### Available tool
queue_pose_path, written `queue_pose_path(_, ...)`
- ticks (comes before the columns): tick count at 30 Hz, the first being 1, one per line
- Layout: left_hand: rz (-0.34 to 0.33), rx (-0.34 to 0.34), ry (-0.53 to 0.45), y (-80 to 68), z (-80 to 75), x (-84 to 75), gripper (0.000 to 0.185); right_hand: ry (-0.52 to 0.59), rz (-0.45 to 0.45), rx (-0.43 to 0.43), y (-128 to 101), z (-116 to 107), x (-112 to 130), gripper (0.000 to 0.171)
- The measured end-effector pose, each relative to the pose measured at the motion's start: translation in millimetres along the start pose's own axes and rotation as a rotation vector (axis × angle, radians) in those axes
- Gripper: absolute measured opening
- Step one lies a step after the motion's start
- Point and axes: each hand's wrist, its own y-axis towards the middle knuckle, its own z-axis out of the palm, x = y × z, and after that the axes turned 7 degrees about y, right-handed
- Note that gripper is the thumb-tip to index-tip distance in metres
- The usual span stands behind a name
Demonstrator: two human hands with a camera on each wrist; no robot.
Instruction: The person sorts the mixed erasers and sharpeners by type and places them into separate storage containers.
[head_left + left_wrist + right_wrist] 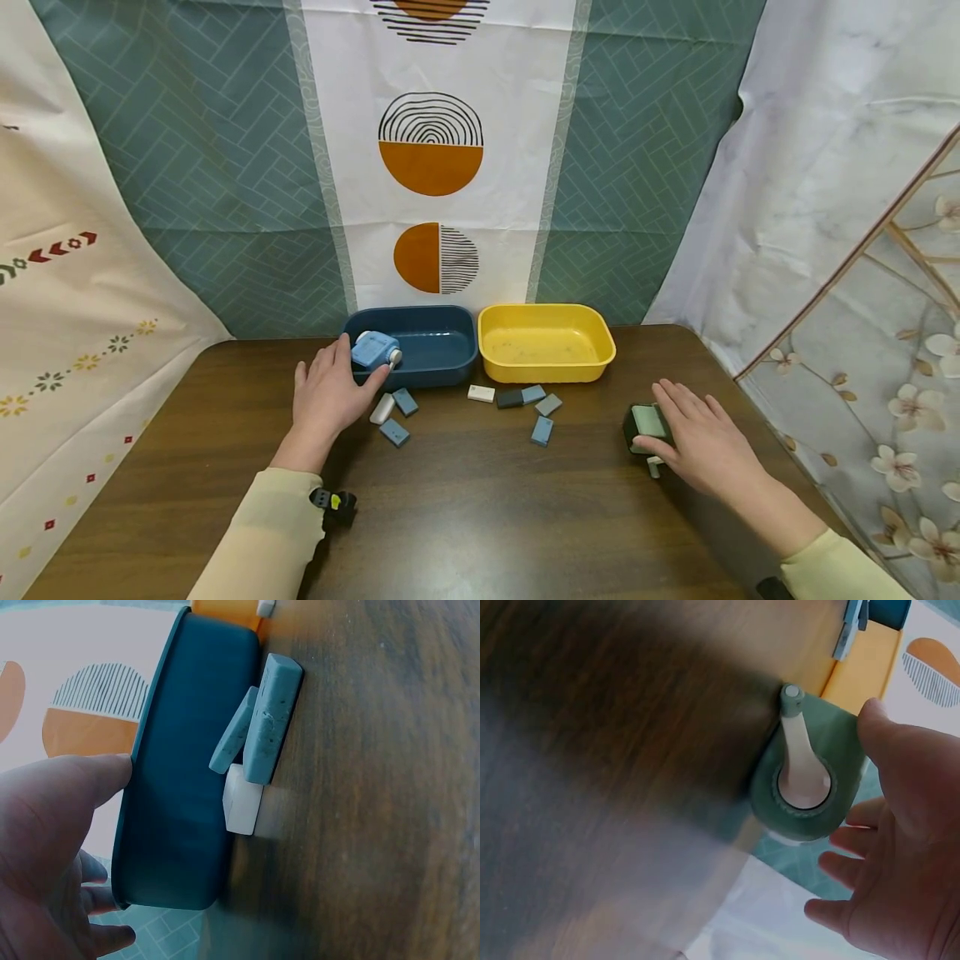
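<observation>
My left hand (327, 393) is over the left end of the dark blue basin (438, 379), its thumb right at the near rim and its fingers loosely extended. Inside that end lies a light-blue boxy object (372, 350) with white end pieces; the left wrist view hides it behind the basin wall. At the right, my right hand (705, 437) reaches around a green hand-crank pencil sharpener (840, 742) standing on the table. In the right wrist view the thumb is at the sharpener's top edge and the relaxed fingers spread behind it. Its pale crank (802, 761) points toward the table.
A yellow basin (547, 372) stands beside the blue one, near the patterned cloth backdrop. Small blue blocks (394, 432) and a white block (382, 408) lie before the blue basin. Another white block (481, 392), a dark block (509, 399) and several bluish-grey ones lie nearer the yellow basin.
</observation>
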Motion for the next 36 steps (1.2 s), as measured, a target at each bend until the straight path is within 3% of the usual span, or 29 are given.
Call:
queue_pose_path(11,0.003,-0.003,-0.001,-0.3,1.0,1.1,0.101,0.025,0.025,0.028,-2,4,-9,0.088)
queue_pose_path(21,-0.007,0.006,-0.007,-1.2,1.9,1.4,0.102,0.098,0.015,-0.019,0,6,-18,0.078)
queue_pose_path(36,-0.009,0.003,-0.007,0.4,1.7,1.5,0.103,0.168,0.044,0.040,-3,3,-27,0.092)
